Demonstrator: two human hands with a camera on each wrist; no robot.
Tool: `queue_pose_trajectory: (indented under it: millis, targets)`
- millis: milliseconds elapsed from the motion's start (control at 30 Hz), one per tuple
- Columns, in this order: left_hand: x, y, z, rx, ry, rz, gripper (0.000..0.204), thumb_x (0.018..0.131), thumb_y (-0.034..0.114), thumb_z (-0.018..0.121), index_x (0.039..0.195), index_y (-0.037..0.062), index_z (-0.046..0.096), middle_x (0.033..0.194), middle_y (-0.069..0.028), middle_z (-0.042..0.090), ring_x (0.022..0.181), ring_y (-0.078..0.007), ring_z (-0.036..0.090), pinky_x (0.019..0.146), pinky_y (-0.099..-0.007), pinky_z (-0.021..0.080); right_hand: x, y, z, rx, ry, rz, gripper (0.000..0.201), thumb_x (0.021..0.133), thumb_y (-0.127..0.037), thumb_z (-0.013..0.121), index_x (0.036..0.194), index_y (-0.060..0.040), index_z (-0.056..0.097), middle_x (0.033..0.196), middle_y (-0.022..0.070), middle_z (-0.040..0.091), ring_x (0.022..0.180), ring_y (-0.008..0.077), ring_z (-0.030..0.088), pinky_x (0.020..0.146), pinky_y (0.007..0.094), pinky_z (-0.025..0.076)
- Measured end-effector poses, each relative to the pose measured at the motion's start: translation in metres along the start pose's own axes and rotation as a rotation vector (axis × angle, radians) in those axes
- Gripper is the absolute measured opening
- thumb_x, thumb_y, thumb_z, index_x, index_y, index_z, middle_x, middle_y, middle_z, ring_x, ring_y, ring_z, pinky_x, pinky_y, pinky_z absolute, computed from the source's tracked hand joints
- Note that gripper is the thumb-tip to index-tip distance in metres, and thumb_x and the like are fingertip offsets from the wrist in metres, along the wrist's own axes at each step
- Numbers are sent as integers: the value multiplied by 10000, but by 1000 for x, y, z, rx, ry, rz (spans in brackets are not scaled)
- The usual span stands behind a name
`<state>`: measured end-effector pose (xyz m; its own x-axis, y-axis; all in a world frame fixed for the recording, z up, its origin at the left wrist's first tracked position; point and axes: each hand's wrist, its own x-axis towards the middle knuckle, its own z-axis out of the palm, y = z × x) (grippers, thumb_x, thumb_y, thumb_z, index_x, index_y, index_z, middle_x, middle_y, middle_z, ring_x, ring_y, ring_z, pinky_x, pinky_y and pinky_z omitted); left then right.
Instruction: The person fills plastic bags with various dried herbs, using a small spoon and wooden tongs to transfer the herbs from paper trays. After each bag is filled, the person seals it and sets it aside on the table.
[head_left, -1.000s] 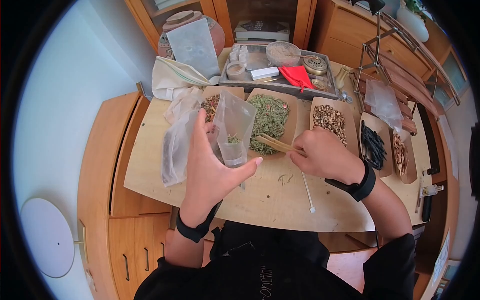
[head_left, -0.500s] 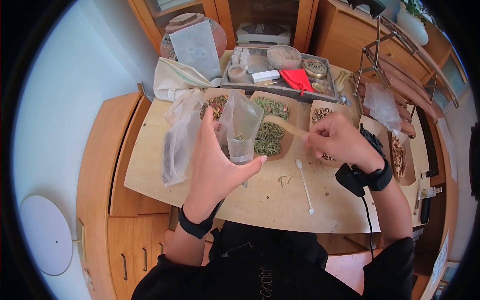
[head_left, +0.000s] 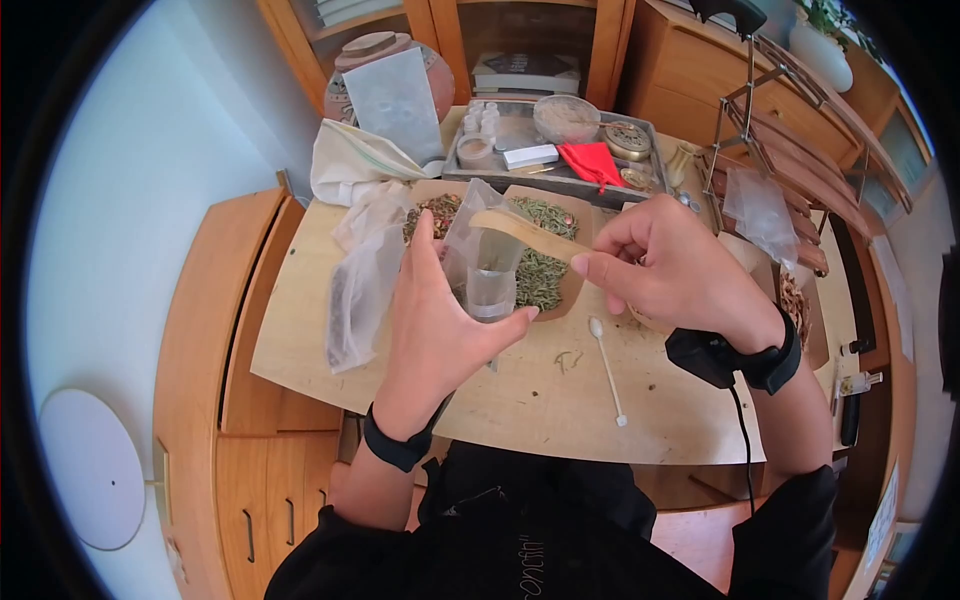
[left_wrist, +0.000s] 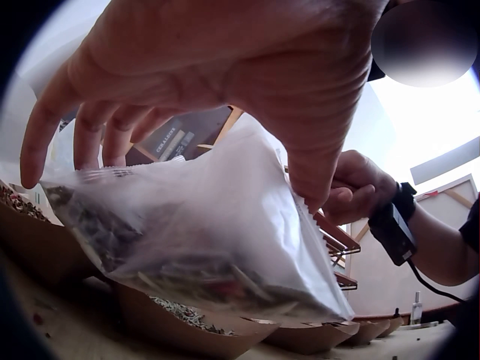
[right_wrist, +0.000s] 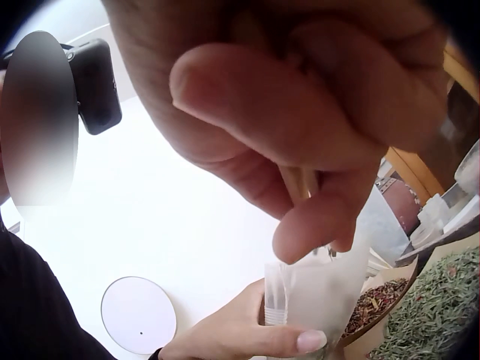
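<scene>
My left hand (head_left: 428, 310) grips a translucent pouch (head_left: 490, 288) between its thumb and spread fingers. Green and dark herb bits show through the bottom of this pouch (left_wrist: 202, 232) in the left wrist view. My right hand (head_left: 680, 268) pinches pale bamboo tongs (head_left: 535, 237), whose tips reach over the pouch's open top. Behind and right of the pouch, a paper tray of green dried herb (head_left: 545, 275) is partly covered by the tongs. Another tray with reddish mixed herbs (head_left: 432, 212) stands behind my left fingers. My right hand hides most of the tray beneath it.
A white long-handled spoon (head_left: 608, 375) and a few herb scraps (head_left: 566, 360) lie near the front. Empty clear bags (head_left: 362, 300) lie at left. Behind the trays stands a grey tray (head_left: 560, 185) with a red pouch (head_left: 592, 163). A folding wooden rack (head_left: 775, 150) is at right.
My right hand has lifted the tongs from the green herb tray and brought them left over the pouch's mouth. My left hand keeps hold of the pouch, nearly in place.
</scene>
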<state>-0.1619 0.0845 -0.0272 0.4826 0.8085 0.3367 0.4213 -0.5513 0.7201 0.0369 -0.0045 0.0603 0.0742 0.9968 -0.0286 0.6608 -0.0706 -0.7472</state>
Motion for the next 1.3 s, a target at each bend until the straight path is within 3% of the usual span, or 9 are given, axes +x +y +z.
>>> queue_pose_trajectory:
  millis: [67,133,167,267,367,467,700,967,1300]
  targets:
    - [0,-2,1,1,9,2,1128,585,292,862,1405,-104,196,1281,-284,438,1191,-382,467,989,-432,400,-1,2,-1,-4,-14,7,263,897,-172,640,710,14,643,538,2,567,492,20,508,440,190,349]
    - [-1,-3,0,-26,10,-1,1131,587,293,863,1407,-104,192,1285,-286,435,1195,-382,466,993,-433,397,-2,9,-3,122,209,-42,333,872,-213,612,689,63,647,508,60,574,421,97,489,427,270,402]
    - [-1,-3,-1,-52,10,-1,1134,588,293,864,1409,-103,189,1290,-289,431,1199,-381,464,997,-433,394,-2,10,-6,121,210,-38,333,872,-213,612,689,63,647,508,60,574,421,97,489,427,270,402]
    - [-5,-3,-4,-41,26,-8,1140,594,292,864,1414,-104,179,1291,-291,429,1202,-385,460,1005,-437,387,2,23,-11,-30,41,335,364,898,-202,538,643,43,629,523,63,598,382,115,518,382,273,434]
    - [-7,-7,-5,-9,40,0,1150,586,276,872,1454,-29,181,1285,-281,438,1217,-358,465,993,-436,408,7,60,2,-53,-65,429,377,932,-250,523,740,47,656,528,65,593,348,86,461,321,242,353]
    - [-6,-9,-5,-1,37,-1,1151,586,281,871,1451,-36,181,1282,-279,440,1218,-356,464,989,-431,411,16,67,9,54,-118,508,395,941,-242,495,719,49,644,532,75,596,332,93,444,319,247,345]
    - [-5,-3,-7,2,19,-6,1146,593,301,858,1415,-103,170,1275,-291,436,1192,-393,460,999,-445,387,33,66,23,180,-130,434,418,948,-262,484,713,51,633,549,77,608,320,94,422,322,256,341]
    - [-5,-7,-6,-12,18,14,1134,593,294,858,1411,-106,181,1266,-290,440,1181,-394,469,990,-443,397,42,59,33,-120,-155,238,313,888,-199,583,708,45,659,520,52,591,347,117,496,342,263,390]
    - [-4,-6,-4,-29,12,-9,1124,592,287,856,1409,-100,188,1258,-283,442,1177,-389,467,981,-440,402,35,62,29,31,-118,246,278,870,-185,623,719,45,664,527,33,585,354,83,465,326,249,363]
